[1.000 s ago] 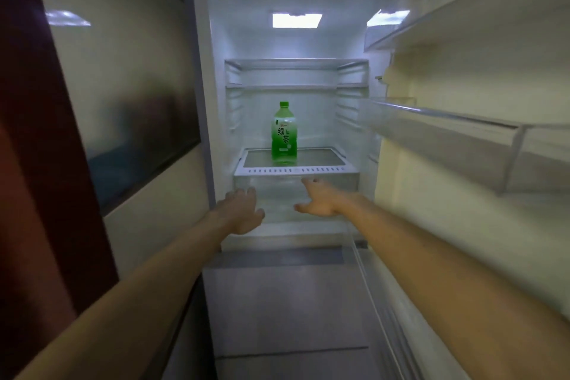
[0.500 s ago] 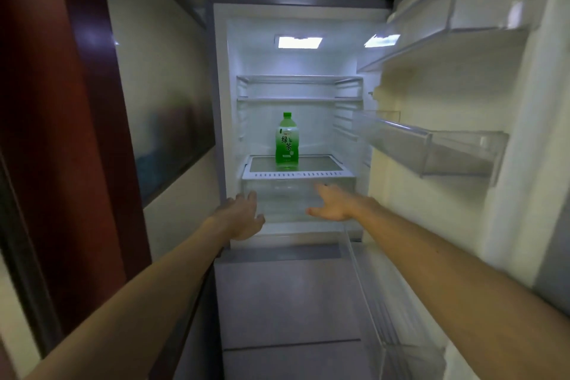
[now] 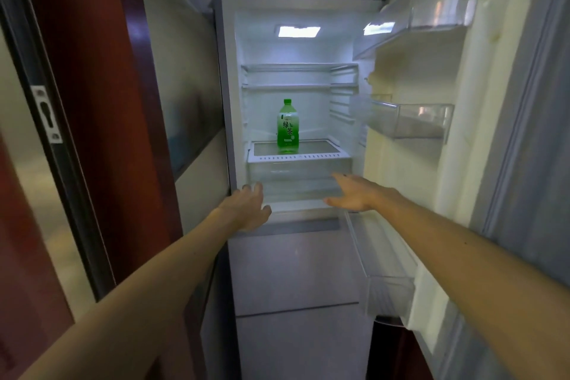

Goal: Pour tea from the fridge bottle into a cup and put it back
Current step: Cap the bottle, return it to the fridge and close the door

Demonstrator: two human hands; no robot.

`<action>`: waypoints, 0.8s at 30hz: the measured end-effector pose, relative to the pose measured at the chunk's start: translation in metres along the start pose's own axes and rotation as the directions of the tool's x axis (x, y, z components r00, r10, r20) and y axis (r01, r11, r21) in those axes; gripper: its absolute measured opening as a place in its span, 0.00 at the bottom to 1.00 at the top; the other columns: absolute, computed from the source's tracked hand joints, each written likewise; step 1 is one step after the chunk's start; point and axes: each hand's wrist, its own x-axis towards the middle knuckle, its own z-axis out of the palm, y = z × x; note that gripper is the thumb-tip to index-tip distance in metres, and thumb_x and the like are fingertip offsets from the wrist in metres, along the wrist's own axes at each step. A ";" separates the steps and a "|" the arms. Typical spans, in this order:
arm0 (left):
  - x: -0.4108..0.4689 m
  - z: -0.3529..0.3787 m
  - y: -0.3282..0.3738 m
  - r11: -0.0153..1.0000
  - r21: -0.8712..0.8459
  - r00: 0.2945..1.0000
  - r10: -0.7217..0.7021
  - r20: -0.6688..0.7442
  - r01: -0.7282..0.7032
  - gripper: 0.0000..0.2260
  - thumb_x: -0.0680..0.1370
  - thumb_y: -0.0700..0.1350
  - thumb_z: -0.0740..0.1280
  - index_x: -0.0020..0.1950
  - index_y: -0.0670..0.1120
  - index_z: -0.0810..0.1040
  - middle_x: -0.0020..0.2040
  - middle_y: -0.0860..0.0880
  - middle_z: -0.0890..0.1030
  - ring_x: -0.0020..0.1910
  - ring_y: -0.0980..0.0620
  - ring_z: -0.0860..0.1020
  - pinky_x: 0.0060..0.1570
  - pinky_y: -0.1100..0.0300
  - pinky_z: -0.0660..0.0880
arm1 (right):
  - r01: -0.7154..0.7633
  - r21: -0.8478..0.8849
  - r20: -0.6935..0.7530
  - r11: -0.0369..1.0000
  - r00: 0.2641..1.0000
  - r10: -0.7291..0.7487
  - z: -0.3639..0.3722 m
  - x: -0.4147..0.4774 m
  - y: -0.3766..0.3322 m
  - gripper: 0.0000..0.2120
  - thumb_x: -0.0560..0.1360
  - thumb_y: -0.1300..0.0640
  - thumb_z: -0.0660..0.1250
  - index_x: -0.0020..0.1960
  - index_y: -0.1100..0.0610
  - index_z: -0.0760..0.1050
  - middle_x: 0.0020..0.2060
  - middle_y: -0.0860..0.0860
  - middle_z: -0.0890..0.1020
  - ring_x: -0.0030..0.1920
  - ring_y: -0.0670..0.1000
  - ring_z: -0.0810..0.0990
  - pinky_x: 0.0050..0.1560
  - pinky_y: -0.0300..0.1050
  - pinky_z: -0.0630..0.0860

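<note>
Bottle (image 3: 288,126) stands on the fridge shelf (image 3: 320,155); door bins (image 3: 410,120) right; both hands below, apart.

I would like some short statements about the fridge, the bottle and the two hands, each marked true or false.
1. The green bottle stands upright on a shelf inside the open fridge. True.
2. The right hand holds the bottle. False: it is open and empty, below the shelf.
3. The bottle's cap is on. True.
4. The left hand grips the door bin. False: it is open, near the fridge's left edge, and the bin is on the right.
5. A cup stands beside the bottle. False: the bottle stands alone.
</note>
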 end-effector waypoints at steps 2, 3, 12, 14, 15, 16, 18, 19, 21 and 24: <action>-0.006 0.000 -0.001 1.000 -0.004 1.000 0.005 0.000 -0.005 0.24 0.82 0.54 0.55 0.73 0.40 0.59 0.66 0.37 0.70 0.62 0.37 0.71 0.60 0.45 0.71 | -0.002 0.003 0.002 1.000 1.000 0.002 0.001 -0.009 -0.003 0.39 0.78 0.39 0.62 0.79 0.57 0.51 0.77 0.58 0.59 0.75 0.58 0.62 0.72 0.52 0.63; -0.008 0.000 -0.001 1.000 -0.009 1.000 0.007 0.001 -0.007 0.24 0.82 0.54 0.55 0.73 0.41 0.59 0.66 0.37 0.70 0.62 0.37 0.71 0.60 0.45 0.72 | 0.000 0.008 0.004 1.000 1.000 0.000 0.001 -0.013 -0.005 0.38 0.78 0.39 0.63 0.79 0.56 0.52 0.77 0.58 0.60 0.75 0.57 0.62 0.72 0.51 0.64; -0.026 -0.003 0.002 0.999 -0.019 0.999 0.037 0.008 -0.037 0.25 0.81 0.55 0.55 0.73 0.41 0.60 0.66 0.36 0.69 0.63 0.36 0.71 0.63 0.43 0.71 | 0.012 0.005 -0.004 1.000 1.000 -0.012 -0.005 -0.051 -0.025 0.36 0.77 0.39 0.64 0.77 0.56 0.56 0.74 0.58 0.64 0.71 0.58 0.67 0.68 0.50 0.67; -0.030 -0.006 0.003 0.999 -0.025 0.999 0.045 0.002 -0.045 0.25 0.81 0.55 0.55 0.73 0.41 0.60 0.66 0.37 0.70 0.63 0.37 0.71 0.63 0.43 0.71 | 0.003 -0.007 -0.005 1.000 1.000 -0.003 -0.007 -0.057 -0.028 0.37 0.76 0.37 0.63 0.77 0.56 0.56 0.74 0.57 0.65 0.71 0.58 0.67 0.68 0.53 0.68; -0.032 -0.007 0.004 0.998 -0.031 0.999 0.049 -0.001 -0.049 0.25 0.81 0.55 0.55 0.73 0.41 0.60 0.66 0.37 0.69 0.63 0.37 0.71 0.63 0.43 0.71 | 0.002 -0.013 -0.004 1.000 1.000 -0.002 -0.008 -0.062 -0.030 0.38 0.76 0.37 0.63 0.77 0.56 0.55 0.74 0.57 0.64 0.71 0.58 0.67 0.68 0.54 0.68; -0.034 -0.009 0.005 0.998 -0.035 0.999 0.052 -0.002 -0.052 0.25 0.81 0.55 0.55 0.73 0.41 0.60 0.66 0.37 0.69 0.63 0.37 0.71 0.63 0.43 0.71 | 0.005 -0.017 -0.005 1.000 1.000 -0.005 -0.009 -0.066 -0.032 0.38 0.76 0.37 0.63 0.77 0.56 0.55 0.75 0.57 0.64 0.72 0.58 0.67 0.68 0.54 0.68; -0.040 -0.013 0.008 0.998 -0.042 0.998 0.055 -0.002 -0.055 0.26 0.81 0.55 0.55 0.73 0.41 0.60 0.67 0.37 0.69 0.64 0.37 0.70 0.63 0.42 0.71 | 0.012 -0.028 0.002 1.000 1.000 -0.012 -0.012 -0.075 -0.036 0.39 0.77 0.37 0.62 0.78 0.56 0.52 0.76 0.57 0.61 0.73 0.59 0.65 0.69 0.56 0.67; -0.044 -0.015 0.010 0.997 -0.044 0.998 0.059 -0.002 -0.059 0.26 0.81 0.55 0.56 0.74 0.41 0.60 0.67 0.38 0.69 0.64 0.37 0.71 0.63 0.42 0.71 | 0.017 -0.031 0.006 0.999 1.000 -0.017 -0.013 -0.080 -0.038 0.39 0.77 0.37 0.62 0.79 0.57 0.51 0.76 0.57 0.60 0.73 0.59 0.64 0.69 0.56 0.67; -0.051 -0.017 0.014 0.997 -0.049 0.998 0.066 -0.003 -0.066 0.25 0.81 0.55 0.56 0.73 0.41 0.60 0.66 0.38 0.70 0.63 0.38 0.71 0.62 0.42 0.72 | 0.032 -0.027 0.004 0.999 0.999 -0.032 -0.015 -0.088 -0.044 0.39 0.78 0.38 0.61 0.79 0.56 0.49 0.77 0.57 0.59 0.74 0.59 0.63 0.70 0.56 0.66; -0.063 -0.021 0.019 0.997 -0.042 0.998 0.059 -0.012 -0.059 0.25 0.81 0.55 0.56 0.72 0.42 0.61 0.65 0.38 0.70 0.62 0.37 0.71 0.61 0.41 0.72 | 0.056 -0.019 -0.005 0.998 0.998 -0.056 -0.017 -0.099 -0.052 0.39 0.78 0.38 0.61 0.79 0.55 0.50 0.76 0.57 0.60 0.73 0.58 0.64 0.70 0.55 0.66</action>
